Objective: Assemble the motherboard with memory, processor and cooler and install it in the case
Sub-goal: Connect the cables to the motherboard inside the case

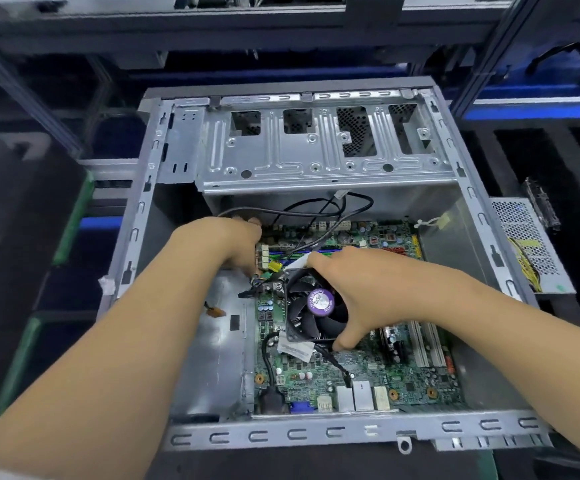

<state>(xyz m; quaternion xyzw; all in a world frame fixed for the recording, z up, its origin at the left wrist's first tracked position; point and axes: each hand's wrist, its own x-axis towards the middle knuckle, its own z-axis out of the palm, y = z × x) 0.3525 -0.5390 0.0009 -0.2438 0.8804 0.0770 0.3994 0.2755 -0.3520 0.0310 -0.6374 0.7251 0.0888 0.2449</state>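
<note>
A green motherboard [368,372] lies inside the open metal case [316,434]. On it sits a black cooler fan [311,313] with a purple label. My right hand [361,292] grips the cooler, fingers over its far edge and thumb at its near right corner. My left hand [236,244] reaches down at the board's far left corner, fingers curled among connectors and a black cable [302,206]; what they hold is hidden. Memory slots [326,252] show between the hands.
A drive cage [316,157] spans the far half of the case. A power supply with yellow wires [530,251] lies outside to the right. Loose cables and a small orange connector [216,311] sit on the case floor at left. Dark trays flank the case.
</note>
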